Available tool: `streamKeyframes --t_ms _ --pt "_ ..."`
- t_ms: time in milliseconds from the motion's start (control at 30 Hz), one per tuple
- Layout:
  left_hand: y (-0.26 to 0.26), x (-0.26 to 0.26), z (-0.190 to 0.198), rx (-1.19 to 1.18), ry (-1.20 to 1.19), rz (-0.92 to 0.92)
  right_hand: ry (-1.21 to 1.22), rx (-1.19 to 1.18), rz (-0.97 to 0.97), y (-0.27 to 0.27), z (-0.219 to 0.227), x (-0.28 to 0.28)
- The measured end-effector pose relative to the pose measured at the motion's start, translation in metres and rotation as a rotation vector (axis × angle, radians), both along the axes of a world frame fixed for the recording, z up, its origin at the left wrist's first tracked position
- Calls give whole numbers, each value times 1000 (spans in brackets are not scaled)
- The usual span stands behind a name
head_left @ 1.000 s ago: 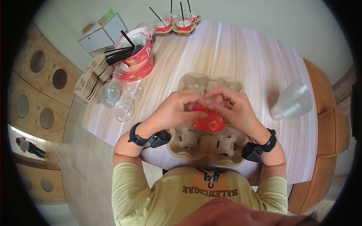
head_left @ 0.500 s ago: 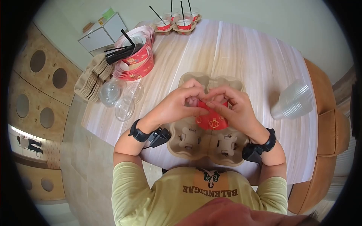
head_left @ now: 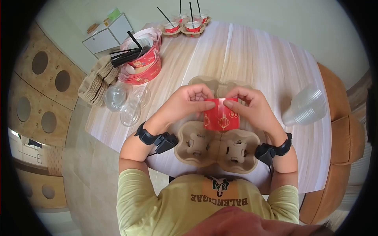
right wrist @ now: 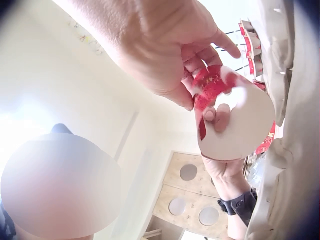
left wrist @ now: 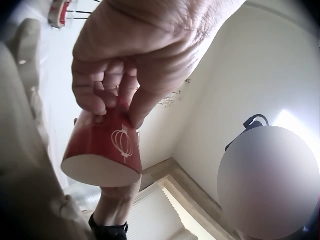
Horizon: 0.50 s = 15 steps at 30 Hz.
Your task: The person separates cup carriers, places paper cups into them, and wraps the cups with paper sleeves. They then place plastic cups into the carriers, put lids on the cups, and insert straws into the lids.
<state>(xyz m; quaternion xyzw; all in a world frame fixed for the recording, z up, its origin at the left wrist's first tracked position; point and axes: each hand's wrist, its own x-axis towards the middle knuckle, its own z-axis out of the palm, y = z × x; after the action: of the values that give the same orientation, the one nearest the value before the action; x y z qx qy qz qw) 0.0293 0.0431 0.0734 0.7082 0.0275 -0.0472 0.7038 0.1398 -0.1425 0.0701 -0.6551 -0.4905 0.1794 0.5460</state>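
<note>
A red paper cup sleeve (head_left: 221, 121) with gold lantern prints hangs between both hands over the middle of a brown moulded-pulp cup carrier (head_left: 214, 157). By its upper left corner, the left hand (head_left: 192, 100) pinches it between thumb and fingers. The right hand (head_left: 252, 104) pinches the upper right part, thumb on the near face. In the left wrist view the sleeve (left wrist: 102, 147) stands opened into a ring. Its white inner side shows in the right wrist view, with fingertips (right wrist: 222, 117) inside the ring. Hands and sleeve partly cover the carrier's far cups.
Clear plastic cups (head_left: 305, 105) lie stacked at the right. To the left are clear lids (head_left: 130, 114), stacked carriers (head_left: 92, 88), red sleeves (head_left: 139, 78) and black straws (head_left: 124, 58). Several filled cups with straws (head_left: 193, 26) stand in a carrier at the far edge.
The sleeve, earlier bunched and partly covered by the hands, now faces up flatter and shows more of its front. The hands have drawn slightly apart and their thumbs lie on its upper edge.
</note>
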Motion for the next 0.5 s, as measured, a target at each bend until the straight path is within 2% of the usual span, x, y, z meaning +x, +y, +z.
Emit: streamKeyframes --t_ms 67,100,133,167,233,267,300,333,367,400,433,467,500 --pt "0 2 -2 -24 -6 28 555 -68 130 1 -5 9" --pt "-2 3 -3 18 -141 93 554 -66 129 4 -9 14" --pt "-3 3 -3 60 -274 157 716 54 127 7 -14 19" --pt "-5 1 -1 63 -271 152 878 179 123 9 -20 22" --pt "-7 -3 10 586 -588 225 944 223 150 13 -28 25" --pt "-9 -3 13 586 -588 219 1009 262 181 13 -30 26" --pt "-10 -4 15 725 -592 237 1010 265 178 13 -31 26" --pt "-11 -4 16 866 -594 256 1045 266 251 13 -32 27" --pt "-6 0 12 867 -594 254 1079 267 324 13 -33 28" --pt "3 8 5 958 -698 295 1081 269 324 13 -31 25" --pt "10 14 3 1048 -803 334 1023 204 230 14 -26 21" --pt "10 16 9 1027 -710 369 962 139 137 14 -22 19" --pt "16 19 10 1030 -710 365 963 144 137 12 -19 20"
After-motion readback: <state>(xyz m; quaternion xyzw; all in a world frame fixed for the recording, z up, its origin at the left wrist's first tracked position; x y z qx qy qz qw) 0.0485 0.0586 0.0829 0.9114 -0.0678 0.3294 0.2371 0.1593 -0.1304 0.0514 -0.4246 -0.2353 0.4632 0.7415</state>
